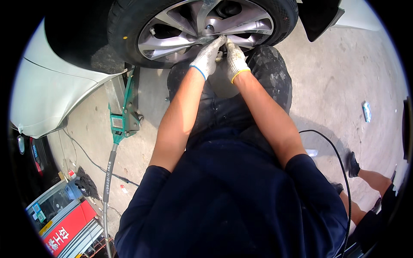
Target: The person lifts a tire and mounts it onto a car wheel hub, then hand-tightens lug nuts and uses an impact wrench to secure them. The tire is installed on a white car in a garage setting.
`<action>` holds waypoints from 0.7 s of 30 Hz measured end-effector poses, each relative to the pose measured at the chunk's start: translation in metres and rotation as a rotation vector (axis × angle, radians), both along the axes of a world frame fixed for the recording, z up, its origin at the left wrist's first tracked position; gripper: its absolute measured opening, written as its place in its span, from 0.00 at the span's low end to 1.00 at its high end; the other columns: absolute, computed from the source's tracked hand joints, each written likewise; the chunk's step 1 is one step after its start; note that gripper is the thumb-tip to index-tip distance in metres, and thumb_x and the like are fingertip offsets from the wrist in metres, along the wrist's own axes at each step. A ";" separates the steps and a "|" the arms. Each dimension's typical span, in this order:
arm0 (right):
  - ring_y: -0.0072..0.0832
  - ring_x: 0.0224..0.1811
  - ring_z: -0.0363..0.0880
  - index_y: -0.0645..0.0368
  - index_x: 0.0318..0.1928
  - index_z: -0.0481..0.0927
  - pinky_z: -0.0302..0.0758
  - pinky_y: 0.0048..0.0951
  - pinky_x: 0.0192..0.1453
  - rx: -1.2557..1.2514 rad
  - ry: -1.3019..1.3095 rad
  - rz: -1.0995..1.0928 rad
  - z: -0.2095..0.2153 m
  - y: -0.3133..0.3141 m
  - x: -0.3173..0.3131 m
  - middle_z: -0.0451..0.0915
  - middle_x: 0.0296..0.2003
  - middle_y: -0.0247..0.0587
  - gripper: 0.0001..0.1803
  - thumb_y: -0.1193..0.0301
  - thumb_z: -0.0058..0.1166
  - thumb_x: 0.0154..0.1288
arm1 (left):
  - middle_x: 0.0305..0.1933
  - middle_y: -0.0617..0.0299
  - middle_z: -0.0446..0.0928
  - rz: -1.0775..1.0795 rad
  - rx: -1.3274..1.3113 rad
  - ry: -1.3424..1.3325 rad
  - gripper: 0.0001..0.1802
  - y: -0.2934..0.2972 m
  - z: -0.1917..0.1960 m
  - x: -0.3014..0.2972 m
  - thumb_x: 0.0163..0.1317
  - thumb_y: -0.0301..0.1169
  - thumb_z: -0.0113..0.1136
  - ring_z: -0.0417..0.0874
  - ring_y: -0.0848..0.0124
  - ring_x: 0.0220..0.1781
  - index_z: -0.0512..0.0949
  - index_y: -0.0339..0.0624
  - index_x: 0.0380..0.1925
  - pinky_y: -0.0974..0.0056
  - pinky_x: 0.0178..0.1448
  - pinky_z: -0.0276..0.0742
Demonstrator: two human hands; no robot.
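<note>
A car wheel with a silver multi-spoke rim [254,26] and a black tyre [122,28] stands upright right in front of me, between my knees. Both my hands wear dirty white knit work gloves. My left hand [207,56], with a blue cuff, reaches to the lower part of the rim just below its centre, fingers pressed together. Beside it, my right hand [235,59], with a yellow cuff, has its fingers closed at the same spot. The fingertips nearly meet; whatever they pinch there is hidden by the gloves.
A green hydraulic floor jack [122,122] stands left of the wheel, its long handle [108,185] running toward me. White car bodywork [43,90] rises at left. A black cable [335,150] curves past my right side. Another person's leg [374,179] shows at lower right.
</note>
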State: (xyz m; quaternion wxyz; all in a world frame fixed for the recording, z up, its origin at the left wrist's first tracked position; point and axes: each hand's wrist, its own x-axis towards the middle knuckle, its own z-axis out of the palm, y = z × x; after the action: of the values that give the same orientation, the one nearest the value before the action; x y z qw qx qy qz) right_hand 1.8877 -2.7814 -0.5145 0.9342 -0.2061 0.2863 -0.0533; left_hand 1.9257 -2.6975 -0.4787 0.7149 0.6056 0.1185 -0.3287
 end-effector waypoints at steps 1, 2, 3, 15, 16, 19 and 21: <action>0.28 0.29 0.79 0.54 0.53 0.77 0.78 0.31 0.29 -0.015 -0.003 -0.017 -0.002 0.000 0.001 0.81 0.38 0.35 0.14 0.60 0.48 0.78 | 0.49 0.66 0.77 -0.012 0.053 -0.009 0.25 -0.003 0.001 0.004 0.63 0.50 0.69 0.70 0.72 0.41 0.81 0.49 0.54 0.65 0.43 0.71; 0.28 0.29 0.80 0.54 0.53 0.76 0.78 0.31 0.29 -0.050 -0.026 0.000 0.001 0.002 -0.002 0.81 0.39 0.35 0.13 0.60 0.48 0.78 | 0.50 0.65 0.77 -0.025 0.091 0.006 0.26 0.000 -0.003 0.009 0.61 0.51 0.69 0.71 0.71 0.41 0.81 0.48 0.53 0.64 0.45 0.71; 0.29 0.28 0.80 0.55 0.53 0.76 0.79 0.31 0.30 -0.080 -0.052 0.018 0.011 0.005 -0.006 0.81 0.39 0.36 0.13 0.60 0.48 0.78 | 0.47 0.64 0.79 -0.026 0.114 0.077 0.23 0.005 -0.009 0.019 0.62 0.49 0.70 0.73 0.72 0.39 0.82 0.48 0.50 0.66 0.43 0.71; 0.33 0.43 0.80 0.53 0.55 0.76 0.79 0.35 0.45 0.190 0.048 0.008 0.036 0.017 -0.035 0.80 0.44 0.41 0.13 0.62 0.48 0.79 | 0.26 0.68 0.77 -0.147 -0.036 0.174 0.16 0.014 -0.033 0.028 0.70 0.51 0.60 0.73 0.77 0.18 0.82 0.51 0.40 0.71 0.17 0.64; 0.31 0.43 0.80 0.52 0.55 0.77 0.79 0.33 0.44 0.106 0.006 0.006 0.029 0.022 -0.032 0.80 0.45 0.40 0.12 0.63 0.51 0.78 | 0.25 0.69 0.75 -0.117 -0.033 0.167 0.16 0.017 -0.038 0.028 0.70 0.51 0.61 0.73 0.77 0.18 0.81 0.51 0.38 0.72 0.17 0.63; 0.30 0.42 0.80 0.54 0.55 0.77 0.79 0.33 0.43 0.247 0.004 -0.077 0.016 0.018 -0.032 0.80 0.45 0.37 0.11 0.65 0.49 0.79 | 0.25 0.71 0.73 -0.089 -0.041 0.167 0.16 -0.008 -0.004 0.003 0.70 0.51 0.61 0.71 0.79 0.19 0.80 0.51 0.34 0.73 0.17 0.62; 0.30 0.41 0.79 0.54 0.55 0.77 0.80 0.33 0.43 0.335 0.012 0.088 0.010 0.005 -0.031 0.80 0.44 0.37 0.12 0.64 0.46 0.80 | 0.34 0.68 0.79 -0.146 -0.004 0.132 0.18 -0.004 0.003 0.004 0.72 0.51 0.59 0.76 0.78 0.24 0.82 0.48 0.41 0.71 0.22 0.71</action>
State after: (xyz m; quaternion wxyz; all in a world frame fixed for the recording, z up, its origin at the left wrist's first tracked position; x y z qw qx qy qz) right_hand 1.8562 -2.7766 -0.5048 0.9552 -0.0600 0.2874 0.0373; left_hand 1.9295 -2.7011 -0.4759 0.6809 0.5883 0.1205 -0.4193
